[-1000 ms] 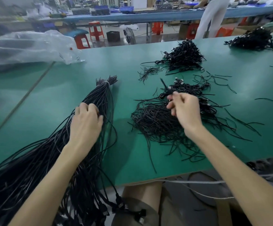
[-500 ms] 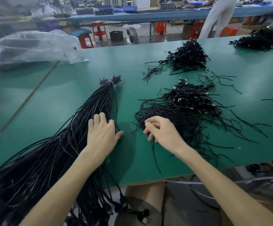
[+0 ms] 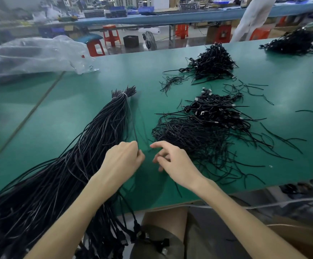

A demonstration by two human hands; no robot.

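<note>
The left hand [image 3: 123, 159] was clenched, its fingers and thumb pinching a single thin black cable [image 3: 133, 126] at the near end. That cable ran away from the hand, just beside the right edge of the big bundle [image 3: 96, 139], up toward the bundle's tied end. The bundle lay on the green desk [image 3: 73, 113], slanting from the lower left corner to a white tie [image 3: 123, 94] near the middle. Its plug ends hung over the near edge of the desk by the person's knee.

The right hand [image 3: 172, 161] was released, just beside the left but not touching it. Its forefinger was stretched out, the other fingers were loosely curled, and it held nothing. It hovered at the near left edge of a heap of short black wires [image 3: 195, 141].

Behind that heap lay a pile of coiled leads [image 3: 215, 109] with metal plugs showing. Farther back sat another dark pile [image 3: 213, 62], and a third pile [image 3: 297, 43] lay near the far right corner. Loose strands were scattered between them. A crumpled clear plastic bag [image 3: 34, 55] rested on the desk's far left. Beyond the desk stood red stools [image 3: 111, 35].
</note>
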